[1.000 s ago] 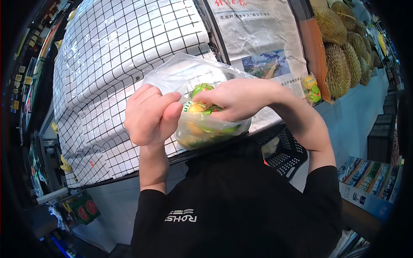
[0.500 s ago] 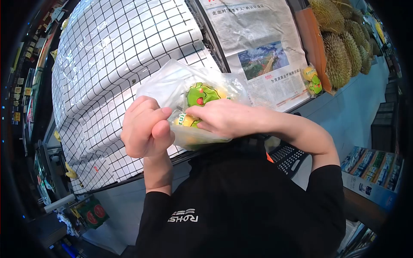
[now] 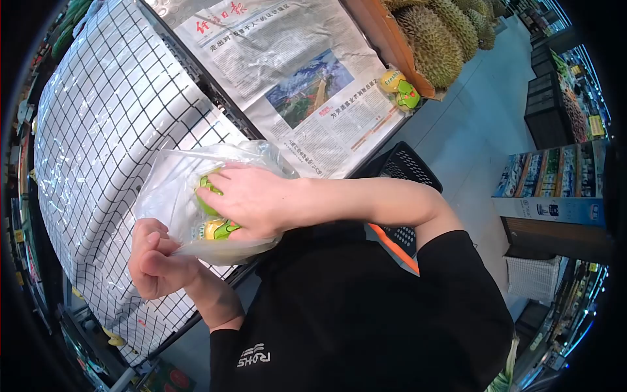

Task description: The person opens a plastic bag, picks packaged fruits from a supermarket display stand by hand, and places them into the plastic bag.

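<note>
A clear plastic bag [image 3: 171, 179] lies at the near edge of the checked cloth [image 3: 111, 150]. Its rim is pinched in the curled fingers of my left hand [image 3: 157, 260]. My right hand [image 3: 251, 199] reaches into the mouth of the bag from the right, fingers spread over a package with a green cartoon print [image 3: 210, 193]. Below those fingers shows a yellow and green package [image 3: 219, 229] inside the bag. My right palm hides part of the contents.
Newspaper [image 3: 261, 65] covers the surface beyond the bag. At its right corner sits another yellow and green package [image 3: 400, 90], beside a box of durians [image 3: 431, 49]. A black basket [image 3: 408, 171] with an orange part stands below the edge.
The view has swung right, so the bag and hands appear further left. My right hand's fingers have spread over the green package. My left hand still grips the bag's rim.
</note>
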`<state>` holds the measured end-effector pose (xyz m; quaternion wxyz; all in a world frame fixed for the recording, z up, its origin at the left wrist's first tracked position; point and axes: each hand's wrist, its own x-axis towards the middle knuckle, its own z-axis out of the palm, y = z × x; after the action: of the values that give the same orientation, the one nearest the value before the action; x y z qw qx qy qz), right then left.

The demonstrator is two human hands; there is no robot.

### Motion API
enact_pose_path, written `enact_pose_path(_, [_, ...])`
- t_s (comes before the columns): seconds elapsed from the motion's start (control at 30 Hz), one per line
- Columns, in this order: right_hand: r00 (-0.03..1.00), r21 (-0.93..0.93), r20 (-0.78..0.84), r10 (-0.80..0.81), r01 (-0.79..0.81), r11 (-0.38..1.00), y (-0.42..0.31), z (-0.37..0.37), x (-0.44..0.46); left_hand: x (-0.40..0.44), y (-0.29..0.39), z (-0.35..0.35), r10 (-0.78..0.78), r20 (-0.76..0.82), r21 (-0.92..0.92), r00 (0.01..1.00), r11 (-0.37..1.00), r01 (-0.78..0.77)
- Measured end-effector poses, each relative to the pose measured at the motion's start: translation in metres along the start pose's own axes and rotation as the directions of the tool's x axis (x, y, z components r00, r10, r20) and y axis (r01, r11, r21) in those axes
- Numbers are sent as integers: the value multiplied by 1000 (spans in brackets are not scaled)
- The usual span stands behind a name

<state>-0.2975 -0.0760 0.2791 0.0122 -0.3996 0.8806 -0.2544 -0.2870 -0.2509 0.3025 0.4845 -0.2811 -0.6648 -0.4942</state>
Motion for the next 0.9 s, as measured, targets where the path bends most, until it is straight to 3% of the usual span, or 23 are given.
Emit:
enact_pose_path(0.03, [993,57,-29,-111,113,992,3,0,-1,-1,-1,5,0,3,-18,1000,1000,0])
enact_pose_path(0.23, [985,197,-122,-124,147,969,12,7,-3,-12,-8,24,-65,69,11,996,998,64])
enact_pose_path(0.3, [976,226,-154,-154,187,956,14,4,-6,-10,3,26,-206,340,167,918,973,157])
enact_pose_path(0.37, [965,252,-182,-187,230,940,16,-3,-12,-9,10,28,-223,397,167,890,971,169])
enact_pose_path(0.43, [886,452,-458,-69,299,841,15,-16,-27,-12,15,28,-277,324,150,905,959,240])
enact_pose_path(0.47, [887,453,-456,-70,299,840,18,-25,-39,-13,19,25,-307,276,173,911,948,267])
enact_pose_path(0.5, [864,557,-495,95,231,798,22,-35,-53,-11,23,24,-239,239,172,941,964,201])
enact_pose_path(0.53, [821,655,-507,261,171,736,28,-43,-67,-4,31,27,-170,199,172,965,976,136])
enact_pose_path(0.57, [736,632,-570,366,108,768,40,-45,-80,2,43,34,-92,115,144,989,987,75])
enact_pose_path(0.63, [515,716,-571,640,-68,694,83,-31,-103,-2,64,43,-22,25,121,999,992,18])
enact_pose_path(0.67, [356,758,-545,759,-177,627,106,-24,-115,-7,74,42,-48,118,-212,992,975,72])
enact_pose_path(0.7, [286,640,-610,739,-372,673,138,-12,-134,-10,79,43,-40,213,-513,976,846,146])
enact_pose_path(0.77, [200,398,-726,658,-658,639,181,2,-169,-18,68,62,70,591,-614,803,684,393])
enact_pose_path(0.83, [186,298,-764,617,-747,594,204,4,-191,-39,69,95,-107,829,-392,549,589,707])
enact_pose_path(0.9, [226,106,-800,556,-858,502,223,6,-207,-67,74,117,-338,917,-21,210,487,873])
